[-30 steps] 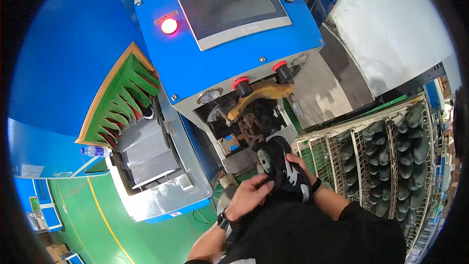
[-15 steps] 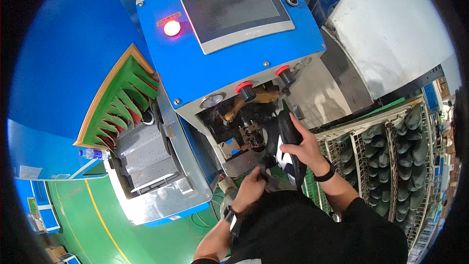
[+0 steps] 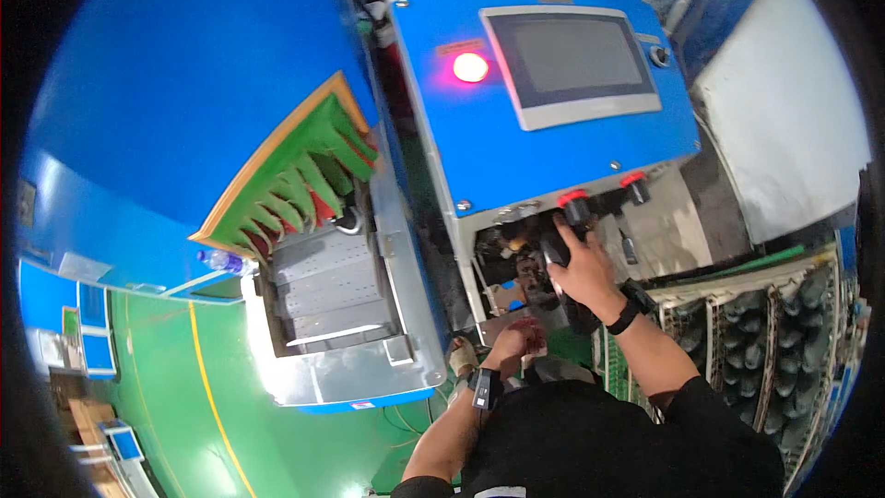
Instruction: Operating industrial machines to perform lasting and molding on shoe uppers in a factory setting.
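A black shoe, with white markings visible a moment ago, stands in the opening under the blue machine's front panel. My right hand closes round its upper side, thumb on the near face and index finger stretched along it. Low in front of the opening is my left hand, beside the machine's lower metal plate. Its fingers are smeared by motion, and whether they touch the shoe cannot be made out. Metal clamp parts sit inside the opening, partly hidden by the shoe.
The blue machine carries a screen, a lit red lamp and red-collared black knobs. At left, a metal unit has a green and red strip curtain. A rack of dark shoe forms stands at right.
My right hand has pushed the shoe up and into the machine opening. My left hand has moved off the shoe's lower end toward the lower plate. The view has shifted left.
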A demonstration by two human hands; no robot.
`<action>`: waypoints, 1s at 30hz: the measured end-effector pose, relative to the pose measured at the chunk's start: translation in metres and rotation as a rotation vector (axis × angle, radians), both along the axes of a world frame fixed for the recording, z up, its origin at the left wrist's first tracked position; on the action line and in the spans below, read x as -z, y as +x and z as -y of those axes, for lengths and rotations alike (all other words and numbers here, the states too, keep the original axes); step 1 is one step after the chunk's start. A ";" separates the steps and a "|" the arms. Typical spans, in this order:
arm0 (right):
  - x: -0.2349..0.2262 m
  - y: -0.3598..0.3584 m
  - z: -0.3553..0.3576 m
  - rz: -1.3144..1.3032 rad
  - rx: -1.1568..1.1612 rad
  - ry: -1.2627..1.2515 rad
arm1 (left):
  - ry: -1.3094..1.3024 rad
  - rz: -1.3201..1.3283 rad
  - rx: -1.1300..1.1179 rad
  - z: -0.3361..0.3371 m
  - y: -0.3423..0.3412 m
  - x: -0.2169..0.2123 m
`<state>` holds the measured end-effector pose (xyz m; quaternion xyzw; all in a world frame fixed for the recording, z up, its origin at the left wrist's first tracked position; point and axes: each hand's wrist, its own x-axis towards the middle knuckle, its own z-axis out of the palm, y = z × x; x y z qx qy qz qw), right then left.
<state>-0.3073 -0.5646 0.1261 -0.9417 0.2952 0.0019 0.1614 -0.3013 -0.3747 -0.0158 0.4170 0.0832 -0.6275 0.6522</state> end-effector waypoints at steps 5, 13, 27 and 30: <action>0.013 0.002 -0.009 0.046 0.057 0.018 | 0.082 0.144 -0.005 -0.039 0.008 -0.004; -0.001 -0.025 -0.035 0.385 0.142 -0.021 | 0.061 0.333 0.198 -0.041 0.008 -0.054; -0.060 -0.178 -0.071 0.316 0.232 0.874 | -0.216 -0.298 0.432 -0.051 -0.031 -0.044; -0.048 -0.142 -0.044 0.335 0.426 1.448 | -0.139 -0.086 0.500 -0.050 -0.041 -0.081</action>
